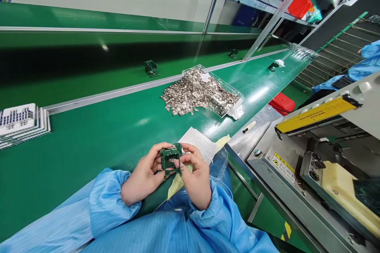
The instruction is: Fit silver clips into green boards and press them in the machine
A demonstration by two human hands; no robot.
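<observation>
Now holding a frame (170, 152) between left fingers (157, 149) and right fingers (191, 159), closed on its sides, with metal pieces (185, 95) beyond them.

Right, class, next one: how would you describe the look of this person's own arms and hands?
The left hand and right hand are bare, with no gloves. The left sleeve and right sleeve are long, loose and light blue, with a slight sheen and gathered cuffs.

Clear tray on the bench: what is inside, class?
The clear tray holds small silvery pieces, a whitish scrap on top. What they cover underneath cannot be seen.
</observation>
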